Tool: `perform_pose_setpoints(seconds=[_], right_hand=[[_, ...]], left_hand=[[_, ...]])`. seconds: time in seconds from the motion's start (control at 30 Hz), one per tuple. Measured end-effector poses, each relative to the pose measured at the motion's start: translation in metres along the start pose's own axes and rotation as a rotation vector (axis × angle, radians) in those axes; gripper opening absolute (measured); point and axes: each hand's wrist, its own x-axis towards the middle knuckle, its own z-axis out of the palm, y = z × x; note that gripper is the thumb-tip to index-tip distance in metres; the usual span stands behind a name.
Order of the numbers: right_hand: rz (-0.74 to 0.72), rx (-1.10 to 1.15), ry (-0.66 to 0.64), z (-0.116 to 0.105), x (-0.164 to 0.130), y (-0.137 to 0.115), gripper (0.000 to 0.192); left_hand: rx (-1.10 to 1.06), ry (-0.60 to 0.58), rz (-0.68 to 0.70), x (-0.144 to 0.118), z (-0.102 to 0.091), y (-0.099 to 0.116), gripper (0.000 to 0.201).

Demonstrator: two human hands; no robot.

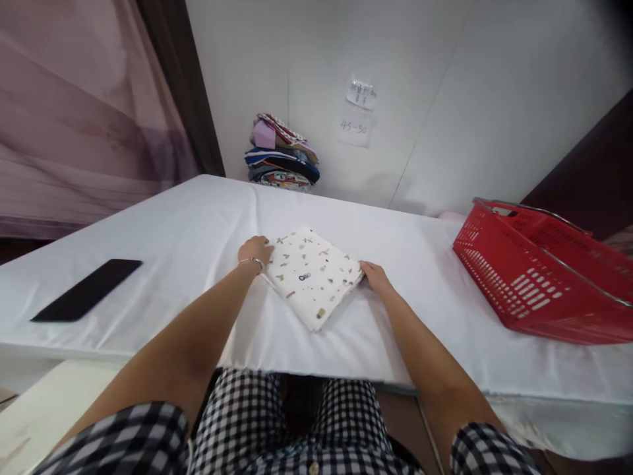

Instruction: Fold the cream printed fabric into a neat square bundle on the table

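A folded white cloth (316, 274) with small printed figures lies on the white-covered table, turned so that one corner points at me. My left hand (254, 251), with a thin bracelet at the wrist, grips its left corner, the fingers bent over the edge. At the opposite corner, my right hand (376, 276) pinches the cloth between thumb and fingers. The thumb of my left hand is mostly hidden. The layers of the cloth show along its lower right edge.
To the right stands a red plastic basket (524, 284) with metal handles. A flat black object (89, 290) lies on the left. Folded fabrics (283, 155) are piled at the back against the wall, which bears paper notes (355, 126). The table's front edge is close to my lap.
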Motion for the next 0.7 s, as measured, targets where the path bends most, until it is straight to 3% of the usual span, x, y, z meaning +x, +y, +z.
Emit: perform_pose_setpoints(seconds=[0.13,0.23,0.33,0.5,0.6,0.7], right_hand=[[-0.058,0.092,0.019,0.000,-0.026,0.006,0.043],[0.004,0.218,0.015,-0.002,-0.031,0.006,0.046],[0.054,0.293,0.086,-0.005,-0.028,0.004,0.049],[0.020,0.190,0.223,-0.008,-0.029,0.000,0.043],[-0.025,0.163,0.271,-0.008,-0.033,-0.003,0.040],[-0.079,0.151,0.273,-0.006,-0.035,-0.006,0.035]], left_hand=[[-0.065,-0.004,-0.082,0.007,0.000,0.002,0.038],[-0.084,0.095,-0.024,-0.009,0.002,0.007,0.040],[-0.156,0.152,0.193,-0.044,0.002,0.020,0.034],[-0.318,-0.011,0.597,-0.129,0.009,0.054,0.031],[-0.285,-0.027,0.692,-0.164,0.017,0.067,0.027],[-0.284,0.059,0.708,-0.179,0.023,0.071,0.024]])
